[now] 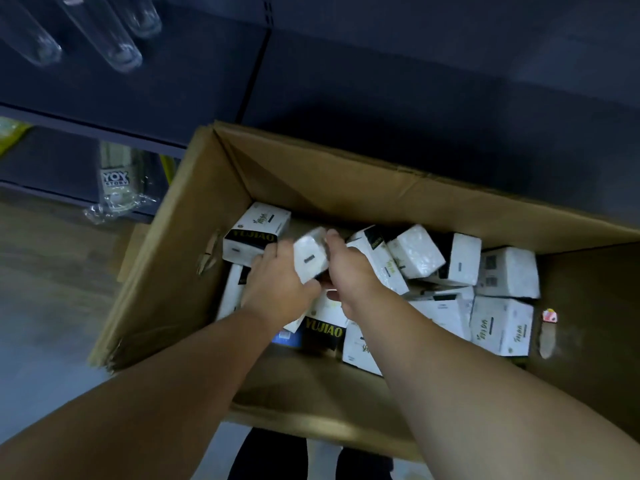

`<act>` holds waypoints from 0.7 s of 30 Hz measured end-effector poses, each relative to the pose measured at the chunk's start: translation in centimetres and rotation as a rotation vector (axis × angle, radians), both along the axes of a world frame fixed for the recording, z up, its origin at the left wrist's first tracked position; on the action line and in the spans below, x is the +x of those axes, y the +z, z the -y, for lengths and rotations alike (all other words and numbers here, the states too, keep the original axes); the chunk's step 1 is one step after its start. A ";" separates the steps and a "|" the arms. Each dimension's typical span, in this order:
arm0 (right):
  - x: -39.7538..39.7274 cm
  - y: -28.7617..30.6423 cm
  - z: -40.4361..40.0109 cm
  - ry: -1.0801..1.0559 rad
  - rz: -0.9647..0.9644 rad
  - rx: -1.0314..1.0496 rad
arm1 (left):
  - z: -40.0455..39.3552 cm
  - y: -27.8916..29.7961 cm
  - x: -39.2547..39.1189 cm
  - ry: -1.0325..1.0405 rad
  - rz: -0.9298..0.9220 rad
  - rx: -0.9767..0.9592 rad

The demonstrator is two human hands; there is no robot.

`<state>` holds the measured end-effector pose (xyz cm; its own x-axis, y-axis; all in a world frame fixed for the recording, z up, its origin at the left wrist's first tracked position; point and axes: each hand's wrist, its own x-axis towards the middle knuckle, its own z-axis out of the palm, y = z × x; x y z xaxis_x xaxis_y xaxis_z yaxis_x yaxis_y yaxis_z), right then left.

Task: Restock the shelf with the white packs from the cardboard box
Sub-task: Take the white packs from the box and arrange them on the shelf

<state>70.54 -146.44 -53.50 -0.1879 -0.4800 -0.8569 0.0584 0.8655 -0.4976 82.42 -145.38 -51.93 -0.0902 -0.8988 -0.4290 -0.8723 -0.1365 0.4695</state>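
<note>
Dark blue shelf (415,81) sits just behind the cardboard box (311,174) — inside it, left hand (277,282) and right hand (349,271) both grip one white pack (310,258), pickup step; next, lift it up to the shelf

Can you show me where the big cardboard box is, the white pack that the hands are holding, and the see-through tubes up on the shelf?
cardboard box (311,174): head view, inner back wall.
white pack (310,259): head view, its upturned face.
see-through tubes (117,46): head view, middle tube's lower part.
</note>
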 end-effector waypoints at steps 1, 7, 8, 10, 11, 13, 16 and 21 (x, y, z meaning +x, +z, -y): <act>-0.4 0.6 -0.3 -0.020 -0.016 -0.033 | 0.2 0.7 -0.3 0.064 -0.031 0.027; -4.9 4.1 -2.2 -0.062 -0.136 -0.072 | 1.1 7.2 -2.8 0.230 -0.362 0.104; -5.7 4.8 -2.5 -0.071 -0.160 -0.081 | 1.1 8.5 -3.4 0.260 -0.417 0.106; -7.0 6.4 -3.1 -0.097 -0.189 -0.122 | 1.0 10.6 -4.7 0.336 -0.576 0.133; -7.8 7.3 -3.5 -0.121 -0.193 -0.167 | 0.9 11.6 -5.4 0.371 -0.665 0.164; -9.7 8.9 -4.2 -0.198 -0.196 -0.245 | 0.5 13.1 -6.7 0.395 -0.757 0.202; -12.7 11.7 -5.4 -0.262 -0.224 -0.356 | -0.2 14.9 -9.0 0.387 -0.840 0.212; -17.2 15.5 -7.1 -0.328 -0.264 -0.536 | -1.9 18.0 -13.0 0.318 -0.909 0.176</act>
